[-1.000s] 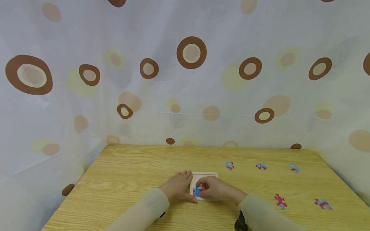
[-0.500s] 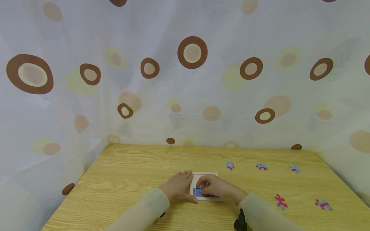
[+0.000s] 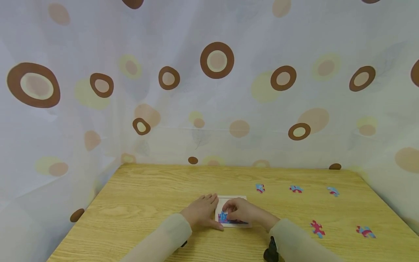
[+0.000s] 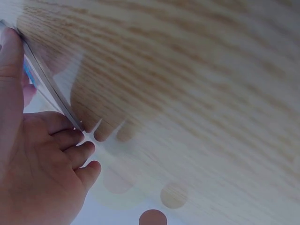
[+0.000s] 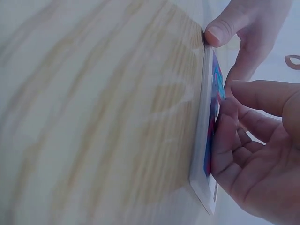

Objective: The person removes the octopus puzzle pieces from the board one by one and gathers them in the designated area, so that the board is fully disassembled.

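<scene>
A small white puzzle tray (image 3: 233,197) lies on the wooden table in the head view. My left hand (image 3: 201,211) rests along its left edge, fingers extended and thumb at the near left corner. Inside the tray, my right hand (image 3: 243,212) pinches with bent thumb and fingers at a blue and pink puzzle piece (image 3: 223,217) in the near left corner. A dark blue and purple strip (image 3: 241,222) shows along the tray's near side, partly hidden under the right hand. The right wrist view shows the thumb and fingertips close over the coloured pieces.
Loose puzzle pieces lie on the right: a blue and red piece (image 3: 260,187), another piece (image 3: 296,189) and a bluer piece (image 3: 333,191) farther back, a red piece (image 3: 317,229) and a striped piece (image 3: 366,231) nearer. A patterned curtain (image 3: 216,109) surrounds the table (image 3: 147,196).
The right fingers shift slightly over the corner piece, and more of the dark strip shows than a second ago. The left hand stays on the tray's edge.
</scene>
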Demonstrator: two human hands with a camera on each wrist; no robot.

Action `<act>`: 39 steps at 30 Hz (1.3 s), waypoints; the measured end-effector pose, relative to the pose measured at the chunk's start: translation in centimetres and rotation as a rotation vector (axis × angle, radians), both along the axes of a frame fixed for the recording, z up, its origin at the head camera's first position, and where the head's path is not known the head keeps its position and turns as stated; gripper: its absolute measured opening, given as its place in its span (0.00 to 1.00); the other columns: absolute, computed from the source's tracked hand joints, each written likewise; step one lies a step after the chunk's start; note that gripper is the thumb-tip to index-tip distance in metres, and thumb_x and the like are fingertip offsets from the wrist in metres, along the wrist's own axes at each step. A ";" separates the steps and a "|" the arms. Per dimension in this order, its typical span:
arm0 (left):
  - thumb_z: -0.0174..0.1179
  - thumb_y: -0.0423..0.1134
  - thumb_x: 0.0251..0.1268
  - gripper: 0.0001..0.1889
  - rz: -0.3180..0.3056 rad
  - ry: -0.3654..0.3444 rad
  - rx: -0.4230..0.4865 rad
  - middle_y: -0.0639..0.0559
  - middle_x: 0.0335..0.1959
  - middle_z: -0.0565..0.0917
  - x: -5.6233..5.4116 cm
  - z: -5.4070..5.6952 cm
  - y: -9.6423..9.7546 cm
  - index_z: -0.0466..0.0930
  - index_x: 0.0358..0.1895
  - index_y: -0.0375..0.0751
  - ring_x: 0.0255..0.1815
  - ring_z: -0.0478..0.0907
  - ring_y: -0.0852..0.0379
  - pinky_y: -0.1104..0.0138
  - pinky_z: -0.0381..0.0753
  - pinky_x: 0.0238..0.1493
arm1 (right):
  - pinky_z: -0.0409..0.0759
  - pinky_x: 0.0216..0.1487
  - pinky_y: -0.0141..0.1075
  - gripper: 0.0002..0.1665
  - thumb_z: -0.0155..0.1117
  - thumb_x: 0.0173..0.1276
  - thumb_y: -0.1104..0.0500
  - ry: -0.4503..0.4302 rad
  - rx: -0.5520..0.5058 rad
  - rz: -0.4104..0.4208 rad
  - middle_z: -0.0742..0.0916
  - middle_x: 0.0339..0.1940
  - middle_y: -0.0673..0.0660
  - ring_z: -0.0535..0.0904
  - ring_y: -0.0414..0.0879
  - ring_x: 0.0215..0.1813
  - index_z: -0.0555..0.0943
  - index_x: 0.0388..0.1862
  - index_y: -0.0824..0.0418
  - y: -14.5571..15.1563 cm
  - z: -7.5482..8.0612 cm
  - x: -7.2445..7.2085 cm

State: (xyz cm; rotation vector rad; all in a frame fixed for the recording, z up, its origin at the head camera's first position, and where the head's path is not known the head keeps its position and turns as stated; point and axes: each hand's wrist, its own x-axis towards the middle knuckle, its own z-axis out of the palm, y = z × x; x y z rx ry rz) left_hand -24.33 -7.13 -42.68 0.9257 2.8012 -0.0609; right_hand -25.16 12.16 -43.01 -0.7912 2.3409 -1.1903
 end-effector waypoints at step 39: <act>0.49 0.73 0.50 0.53 0.004 0.022 -0.025 0.44 0.70 0.55 0.0 -0.2 0.1 0.54 0.70 0.35 0.70 0.52 0.51 0.61 0.52 0.68 | 0.69 0.23 0.32 0.09 0.57 0.68 0.63 -0.231 -0.219 -0.021 0.78 0.24 0.55 0.68 0.43 0.22 0.75 0.43 0.68 4.1 1.6 1.3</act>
